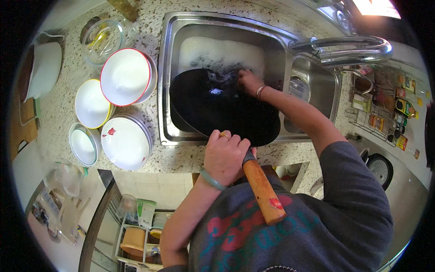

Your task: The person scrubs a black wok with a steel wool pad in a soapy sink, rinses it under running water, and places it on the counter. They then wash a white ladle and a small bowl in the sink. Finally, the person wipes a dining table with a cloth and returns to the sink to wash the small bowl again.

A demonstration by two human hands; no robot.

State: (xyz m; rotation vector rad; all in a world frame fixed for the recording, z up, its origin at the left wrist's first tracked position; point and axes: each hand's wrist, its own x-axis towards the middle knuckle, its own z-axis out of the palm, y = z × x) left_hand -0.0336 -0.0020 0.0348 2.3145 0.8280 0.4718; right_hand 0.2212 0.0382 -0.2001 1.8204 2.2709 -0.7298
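A large black wok [226, 106] lies tilted in the left basin of the steel sink [166, 86], its wooden handle [263, 190] jutting out over the counter edge towards my body. My left hand [224, 156], with a green bangle at the wrist, grips the near rim beside the handle. At the wok's far right side, my right hand [249, 82] is curled down at the edge of the suds. Its fingertips are hidden, and whatever they hold cannot be made out. White soapy foam [222, 52] fills the far part of the basin behind the wok.
Left of the sink stand stacked bowls and plates: a red-rimmed bowl [126, 77], a yellow-rimmed bowl [93, 104] and a flowered plate [126, 143]. Glass bowls [103, 41] sit behind them. A chrome faucet [349, 47] arches over the smaller right basin [312, 75].
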